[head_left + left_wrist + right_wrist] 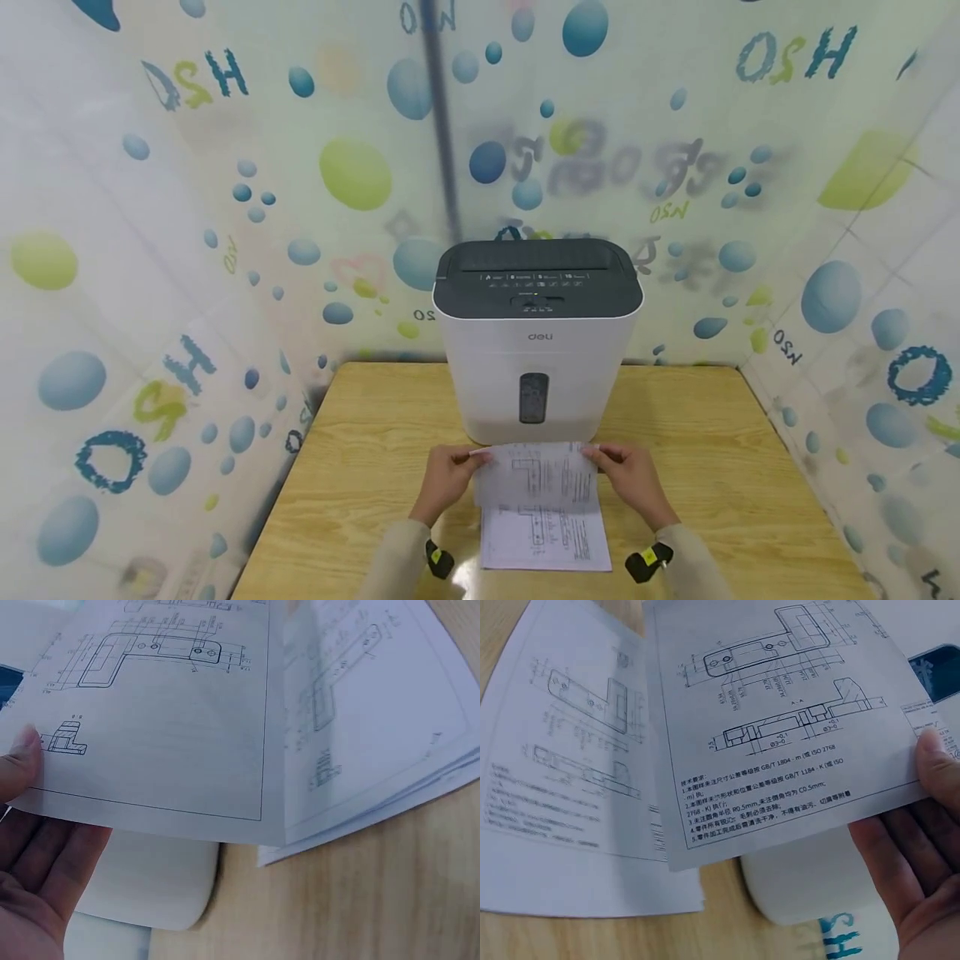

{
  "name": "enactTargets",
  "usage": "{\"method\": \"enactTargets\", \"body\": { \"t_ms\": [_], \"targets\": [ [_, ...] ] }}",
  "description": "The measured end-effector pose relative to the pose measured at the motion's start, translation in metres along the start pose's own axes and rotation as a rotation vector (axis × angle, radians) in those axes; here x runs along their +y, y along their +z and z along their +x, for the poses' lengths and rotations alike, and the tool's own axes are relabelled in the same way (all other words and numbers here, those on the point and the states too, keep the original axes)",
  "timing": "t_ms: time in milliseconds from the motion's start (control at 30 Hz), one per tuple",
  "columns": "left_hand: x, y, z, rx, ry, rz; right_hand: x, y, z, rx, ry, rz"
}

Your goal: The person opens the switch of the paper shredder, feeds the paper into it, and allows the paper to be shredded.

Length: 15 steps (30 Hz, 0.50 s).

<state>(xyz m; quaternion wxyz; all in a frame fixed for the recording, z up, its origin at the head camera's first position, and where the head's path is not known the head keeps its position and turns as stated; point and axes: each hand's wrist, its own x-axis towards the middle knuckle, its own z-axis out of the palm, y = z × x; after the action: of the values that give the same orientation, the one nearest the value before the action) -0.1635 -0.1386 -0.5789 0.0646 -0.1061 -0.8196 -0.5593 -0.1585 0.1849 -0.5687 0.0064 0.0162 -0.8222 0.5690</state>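
Between both hands a printed sheet of paper [536, 479] is held up by its far corners, a technical drawing on its face. My left hand [452, 475] pinches the left corner, thumb on top and fingers beneath, as the left wrist view shows. At the opposite corner my right hand [628, 477] grips with thumb and fingers in the same way. Under the raised sheet lies a stack of similar printed papers [543, 542] on the table. Just beyond the hands stands a white paper shredder [491, 379] with a dark top and a slot across it.
The wooden table [712, 467] extends to both sides of the shredder. Patterned curtains [360, 267] with blue and green dots enclose the back and sides. A small window [533, 398] is set in the shredder's front.
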Motion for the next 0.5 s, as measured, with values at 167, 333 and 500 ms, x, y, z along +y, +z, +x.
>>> {"method": "enactTargets", "body": {
  "t_ms": [167,333,500],
  "targets": [
    [0.011,-0.004,0.01,0.026,-0.01,-0.023,-0.013,-0.004,0.005,0.023,-0.047,-0.033],
    [0.022,-0.009,0.02,0.044,-0.026,-0.041,-0.027,-0.009,0.011,0.011,-0.049,-0.023],
    [0.038,-0.013,0.028,0.085,-0.019,-0.032,-0.043,-0.016,0.018,-0.006,-0.097,-0.033]
  ]
}}
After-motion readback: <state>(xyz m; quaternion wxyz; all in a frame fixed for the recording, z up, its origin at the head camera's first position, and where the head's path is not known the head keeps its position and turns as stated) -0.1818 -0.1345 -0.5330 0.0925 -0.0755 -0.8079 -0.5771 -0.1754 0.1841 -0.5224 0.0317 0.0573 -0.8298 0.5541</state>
